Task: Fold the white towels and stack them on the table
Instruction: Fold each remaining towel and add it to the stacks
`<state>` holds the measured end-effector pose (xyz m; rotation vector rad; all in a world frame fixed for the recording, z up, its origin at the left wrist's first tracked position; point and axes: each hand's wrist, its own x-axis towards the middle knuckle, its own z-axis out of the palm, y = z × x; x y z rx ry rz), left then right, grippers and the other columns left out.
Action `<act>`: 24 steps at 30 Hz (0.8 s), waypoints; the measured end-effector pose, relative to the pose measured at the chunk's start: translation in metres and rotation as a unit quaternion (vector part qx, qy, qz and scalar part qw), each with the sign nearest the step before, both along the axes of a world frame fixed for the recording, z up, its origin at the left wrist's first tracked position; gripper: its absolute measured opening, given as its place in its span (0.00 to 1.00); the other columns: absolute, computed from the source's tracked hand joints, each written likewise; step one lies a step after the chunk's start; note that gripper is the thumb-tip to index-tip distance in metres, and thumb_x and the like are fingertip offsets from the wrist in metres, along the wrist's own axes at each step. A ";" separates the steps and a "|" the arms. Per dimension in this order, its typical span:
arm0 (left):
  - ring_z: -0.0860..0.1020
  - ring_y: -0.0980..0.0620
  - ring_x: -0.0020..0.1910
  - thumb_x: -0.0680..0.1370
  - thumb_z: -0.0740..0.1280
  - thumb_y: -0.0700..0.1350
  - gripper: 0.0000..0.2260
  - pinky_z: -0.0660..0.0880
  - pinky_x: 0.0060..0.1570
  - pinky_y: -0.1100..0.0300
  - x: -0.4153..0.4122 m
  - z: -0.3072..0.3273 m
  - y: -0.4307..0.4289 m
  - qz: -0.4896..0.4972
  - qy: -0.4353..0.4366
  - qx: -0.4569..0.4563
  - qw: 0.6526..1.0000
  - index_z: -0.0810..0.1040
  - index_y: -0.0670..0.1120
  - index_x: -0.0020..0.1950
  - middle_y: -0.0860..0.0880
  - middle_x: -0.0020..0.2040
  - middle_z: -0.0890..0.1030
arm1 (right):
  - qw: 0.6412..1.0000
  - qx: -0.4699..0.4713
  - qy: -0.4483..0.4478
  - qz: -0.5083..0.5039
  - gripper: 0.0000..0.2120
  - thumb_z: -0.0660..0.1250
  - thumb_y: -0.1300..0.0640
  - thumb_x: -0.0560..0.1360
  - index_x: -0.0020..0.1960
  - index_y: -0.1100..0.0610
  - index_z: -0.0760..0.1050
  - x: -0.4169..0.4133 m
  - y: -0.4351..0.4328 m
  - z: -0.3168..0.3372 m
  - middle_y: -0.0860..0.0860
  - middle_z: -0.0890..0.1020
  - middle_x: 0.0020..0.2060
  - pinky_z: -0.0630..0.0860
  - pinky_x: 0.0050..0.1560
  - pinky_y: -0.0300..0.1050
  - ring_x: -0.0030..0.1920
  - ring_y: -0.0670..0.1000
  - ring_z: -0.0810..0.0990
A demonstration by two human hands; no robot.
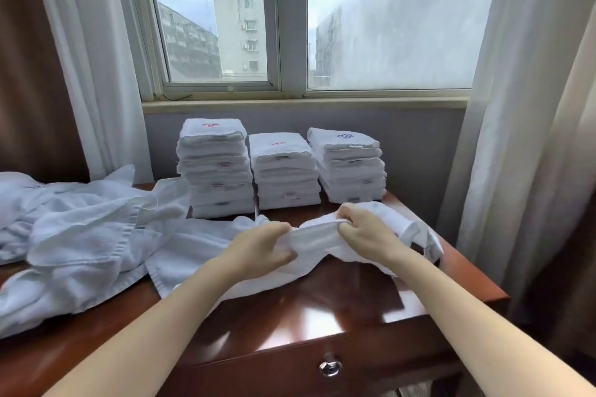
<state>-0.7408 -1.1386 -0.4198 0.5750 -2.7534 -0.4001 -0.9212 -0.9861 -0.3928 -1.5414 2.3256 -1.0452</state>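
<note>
Both hands pinch one towel mid-frame: left hand & right hand on its top edge, long axis running left–right across table.

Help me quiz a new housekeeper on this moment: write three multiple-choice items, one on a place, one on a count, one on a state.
1. Where does the heap of unfolded towels lie?
A. on the left part of the table
B. on the windowsill
C. on the floor

2. How many stacks of folded towels stand at the table's back?
A. two
B. three
C. five

3. How is the towel between the left hand and the right hand?
A. folded square
B. rolled tight
C. bunched and gripped

Key:
1 A, the heap covers the table's left.
2 B, three stacks stand side by side.
3 C, both hands' fingers curl round its crumpled edge.
</note>
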 end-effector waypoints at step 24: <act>0.81 0.55 0.45 0.58 0.72 0.64 0.23 0.79 0.44 0.56 -0.005 0.041 0.004 0.024 -0.287 0.157 0.945 0.77 0.56 0.49 0.57 0.46 0.81 | 0.943 0.302 0.123 0.072 0.46 0.78 0.40 0.61 0.75 0.43 0.63 -0.023 -0.007 0.007 0.41 0.71 0.70 0.70 0.65 0.44 0.69 0.48 0.70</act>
